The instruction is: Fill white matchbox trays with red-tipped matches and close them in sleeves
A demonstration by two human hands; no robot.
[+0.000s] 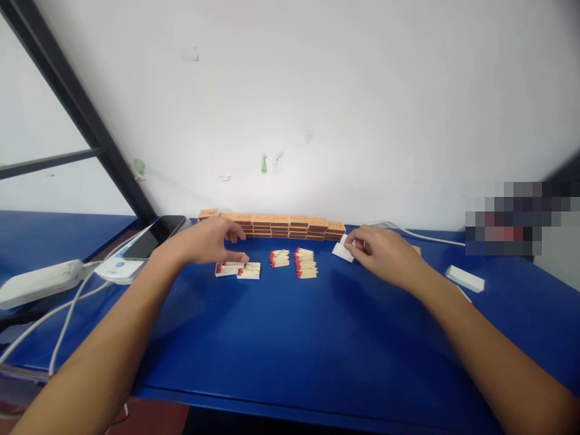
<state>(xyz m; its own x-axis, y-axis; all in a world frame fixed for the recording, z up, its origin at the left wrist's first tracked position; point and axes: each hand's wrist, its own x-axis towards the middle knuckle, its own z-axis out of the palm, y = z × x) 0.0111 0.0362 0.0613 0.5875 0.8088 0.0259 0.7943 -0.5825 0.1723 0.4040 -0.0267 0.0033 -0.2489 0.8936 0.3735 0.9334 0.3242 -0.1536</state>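
Note:
My left hand [211, 240] hovers with thumb and fingers apart over two white matchbox trays, the nearer one [249, 273] filled with red-tipped matches. Its thumb is close to the rim of that tray; whether they touch I cannot tell. Right of the trays lie a small pile of matches [280, 258] and a longer pile [306, 264] on the blue table [272, 338]. Thumb and fingers of my right hand [385, 252] are closed on a white matchbox tray [343, 251], partly hidden by the fingers.
Orange matchboxes [272, 225] are stacked in a row along the white wall. At left are a phone [156, 237], a white power strip [40, 283] and cables. A white tray piece [465, 278] lies at right, with a white cable [430, 238] behind.

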